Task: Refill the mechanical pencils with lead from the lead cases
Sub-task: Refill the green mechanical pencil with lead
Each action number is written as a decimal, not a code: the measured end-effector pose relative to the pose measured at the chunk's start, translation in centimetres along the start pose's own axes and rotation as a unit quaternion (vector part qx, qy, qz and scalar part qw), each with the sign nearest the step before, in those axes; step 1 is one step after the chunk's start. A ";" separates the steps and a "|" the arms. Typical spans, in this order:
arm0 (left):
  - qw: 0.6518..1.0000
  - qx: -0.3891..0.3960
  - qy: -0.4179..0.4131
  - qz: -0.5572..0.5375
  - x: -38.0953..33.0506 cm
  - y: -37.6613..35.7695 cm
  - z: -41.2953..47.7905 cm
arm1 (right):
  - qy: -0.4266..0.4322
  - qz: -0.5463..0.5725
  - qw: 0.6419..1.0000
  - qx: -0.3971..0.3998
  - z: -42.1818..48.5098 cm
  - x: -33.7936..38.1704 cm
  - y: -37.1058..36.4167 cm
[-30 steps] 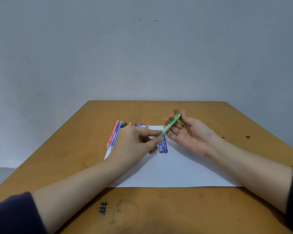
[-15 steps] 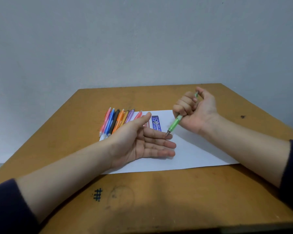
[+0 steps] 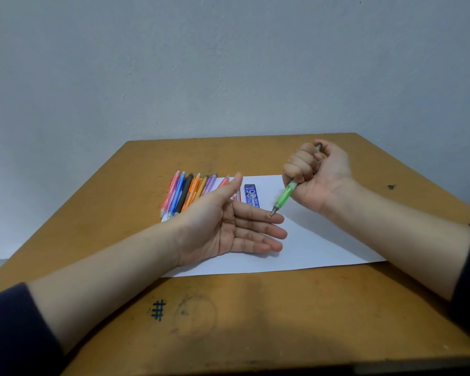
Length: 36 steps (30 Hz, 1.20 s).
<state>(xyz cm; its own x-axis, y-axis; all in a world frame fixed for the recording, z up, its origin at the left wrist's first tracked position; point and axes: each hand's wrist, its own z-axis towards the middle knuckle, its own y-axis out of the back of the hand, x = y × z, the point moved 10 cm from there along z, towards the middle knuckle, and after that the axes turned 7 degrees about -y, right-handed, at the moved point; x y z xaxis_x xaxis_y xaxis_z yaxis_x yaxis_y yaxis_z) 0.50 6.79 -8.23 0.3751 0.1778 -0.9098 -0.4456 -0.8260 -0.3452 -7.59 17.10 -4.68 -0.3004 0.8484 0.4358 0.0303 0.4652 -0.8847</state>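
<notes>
My right hand grips a green mechanical pencil in a fist, thumb over its top end, tip pointing down and left. The metal tip touches the index finger of my left hand, which lies palm up with straight fingers over the white paper. A blue lead case lies on the paper behind my left hand, and a red-and-white lead case beside it is mostly hidden by my thumb. Several coloured mechanical pencils lie in a row at the paper's left end.
The wooden table carries a drawn hash mark and a faint circle near its front edge. A dark spot marks the right side. A grey wall stands behind the table.
The green pencil passed fully into my right hand, which closed into a fist and turned it tip down. My left hand let go, turned palm up, and the tip now touches its index finger.
</notes>
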 end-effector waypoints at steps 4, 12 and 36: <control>1.000 -0.002 -0.001 0.003 0.0 0.1 0.0 | -0.002 0.002 1.000 -0.003 0.1 0.0 0.1; 1.000 0.009 0.011 0.000 0.2 0.1 0.1 | 0.006 0.000 1.000 -0.005 0.2 0.2 0.3; 0.999 -0.034 -0.010 -0.007 -0.2 0.7 0.0 | -0.073 -0.020 0.994 0.072 0.3 -2.4 -1.4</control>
<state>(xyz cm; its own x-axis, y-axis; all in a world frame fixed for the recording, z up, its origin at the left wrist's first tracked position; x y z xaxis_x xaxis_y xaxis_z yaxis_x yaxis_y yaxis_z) 0.12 6.13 -8.31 0.3631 0.1995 -0.9101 -0.3835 -0.8582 -0.3412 -7.17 14.38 -4.50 -0.4347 0.7789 0.4520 -0.1187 0.4480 -0.8861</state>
